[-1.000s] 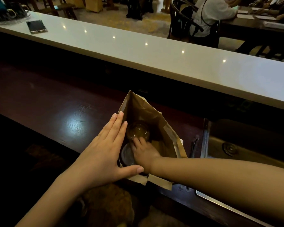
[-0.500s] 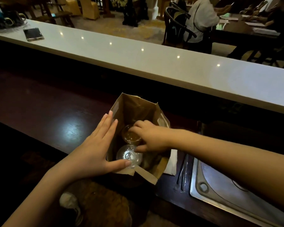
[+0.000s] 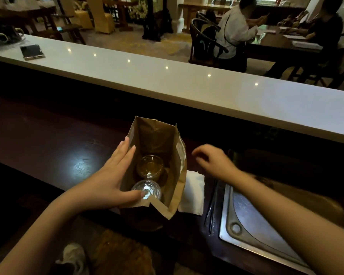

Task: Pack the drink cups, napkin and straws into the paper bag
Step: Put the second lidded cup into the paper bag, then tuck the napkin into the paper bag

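Drink cups: Both stand upright inside your paper bag [image 3: 154, 133], lids up. The amber cup [image 3: 150, 165] sits farther in; the clear-lidded cup [image 3: 147, 190] sits just beside it, at the near rim.
Paper bag: It stands open on the dark counter [image 3: 48, 145] directly before you.
Left hand [image 3: 109, 175]: Your fingers lie straight and flat against the bag's left wall, and your thumb reaches along the near rim. It grips nothing.
Right hand [image 3: 213, 161]: It hovers outside the bag, to its right. It is blurred, with fingers loosely curled and holding nothing.
Napkin [image 3: 193, 192]: It lies flat on the counter against the bag's right wall.
Straws [image 3: 212, 205]: They lie between the napkin and the steel sink [image 3: 256, 221].
Beyond: A phone [image 3: 32, 52] rests on the white bar top [image 3: 187, 86].
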### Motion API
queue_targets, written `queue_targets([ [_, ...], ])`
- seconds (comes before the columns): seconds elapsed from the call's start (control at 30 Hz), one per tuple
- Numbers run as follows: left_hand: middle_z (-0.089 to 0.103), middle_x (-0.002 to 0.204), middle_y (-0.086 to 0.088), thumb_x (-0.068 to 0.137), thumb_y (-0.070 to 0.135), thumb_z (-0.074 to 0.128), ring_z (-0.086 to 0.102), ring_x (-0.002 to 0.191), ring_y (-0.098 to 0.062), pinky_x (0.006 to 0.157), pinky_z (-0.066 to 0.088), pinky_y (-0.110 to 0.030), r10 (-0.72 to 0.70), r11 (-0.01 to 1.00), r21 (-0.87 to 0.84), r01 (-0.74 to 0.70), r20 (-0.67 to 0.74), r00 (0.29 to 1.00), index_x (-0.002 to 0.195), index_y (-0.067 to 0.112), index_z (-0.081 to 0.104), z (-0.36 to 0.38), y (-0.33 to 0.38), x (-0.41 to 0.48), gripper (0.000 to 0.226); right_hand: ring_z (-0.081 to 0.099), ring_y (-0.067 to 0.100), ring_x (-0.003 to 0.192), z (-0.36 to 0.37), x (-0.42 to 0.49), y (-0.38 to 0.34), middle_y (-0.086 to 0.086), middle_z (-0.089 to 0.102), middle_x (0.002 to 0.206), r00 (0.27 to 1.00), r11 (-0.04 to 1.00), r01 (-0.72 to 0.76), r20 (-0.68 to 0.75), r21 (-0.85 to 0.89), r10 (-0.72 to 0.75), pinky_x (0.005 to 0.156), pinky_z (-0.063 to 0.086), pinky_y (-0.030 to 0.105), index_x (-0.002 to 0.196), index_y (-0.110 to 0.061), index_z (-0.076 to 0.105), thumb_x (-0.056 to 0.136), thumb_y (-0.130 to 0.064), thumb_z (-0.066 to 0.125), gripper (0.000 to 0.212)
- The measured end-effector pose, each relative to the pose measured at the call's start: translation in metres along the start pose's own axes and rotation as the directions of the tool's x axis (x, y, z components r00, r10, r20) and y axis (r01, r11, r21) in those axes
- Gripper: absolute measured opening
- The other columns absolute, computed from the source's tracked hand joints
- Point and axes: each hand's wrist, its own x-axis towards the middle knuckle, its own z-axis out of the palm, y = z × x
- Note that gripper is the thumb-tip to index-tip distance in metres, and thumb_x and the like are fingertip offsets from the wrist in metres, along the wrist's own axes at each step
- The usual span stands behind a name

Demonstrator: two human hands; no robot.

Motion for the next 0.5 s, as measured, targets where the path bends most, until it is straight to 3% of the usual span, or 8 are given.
queue_targets([
  [0.17, -0.04, 0.134, 0.025, 0.063, 0.057, 0.056, -0.036, 0.119, 0.017, 0.106, -0.004, -0.015, -0.006, 1.0, 0.009, 0.006, -0.003, 1.0, 0.128, 0.035, -0.023, 0.002, 0.002, 0.0, 0.104, 0.045, 0.026, 0.12, 0.075, -0.015, 0.041, 0.01, 0.053, 0.125, 0.95, 0.973, -0.141, 0.252, -0.184, 0.185, 0.097, 0.04, 0.034, 0.124, -0.011, 0.054, 0.087, -0.026, 0.059, 0.04],
  [0.3, -0.039, 0.134, 0.026, 0.064, 0.057, 0.065, -0.034, 0.121, 0.015, 0.105, -0.002, -0.015, -0.009, 1.0, -0.03, 0.009, 0.012, 1.0, 0.128, 0.037, -0.021, 0.001, 0.005, -0.001, 0.109, 0.038, 0.03, 0.121, 0.103, -0.02, 0.046, 0.012, 0.046, 0.127, 0.925, 0.949, -0.135, 0.307, -0.284, 0.224, 0.097, 0.042, 0.041, 0.125, -0.008, 0.048, 0.082, -0.033, 0.062, 0.052],
  [0.37, -0.038, 0.134, 0.026, 0.071, 0.047, 0.07, -0.034, 0.122, 0.014, 0.106, -0.001, -0.016, -0.015, 0.999, -0.046, 0.015, 0.017, 1.0, 0.128, 0.036, -0.021, 0.001, 0.005, -0.001, 0.108, 0.038, 0.031, 0.12, 0.111, -0.019, 0.045, 0.013, 0.044, 0.125, 0.919, 0.935, -0.122, 0.318, -0.332, 0.233, 0.095, 0.043, 0.042, 0.123, -0.007, 0.047, 0.081, -0.034, 0.063, 0.053],
  [0.5, -0.039, 0.134, 0.025, 0.063, 0.05, 0.057, -0.036, 0.116, 0.02, 0.103, -0.003, -0.012, -0.02, 0.999, -0.042, 0.021, 0.02, 1.0, 0.128, 0.037, -0.021, 0.001, 0.008, 0.0, 0.102, 0.04, 0.029, 0.119, 0.118, -0.017, 0.044, 0.011, 0.047, 0.123, 0.943, 0.934, -0.135, 0.246, -0.332, 0.224, 0.092, 0.044, 0.039, 0.119, -0.006, 0.052, 0.082, -0.026, 0.063, 0.043],
])
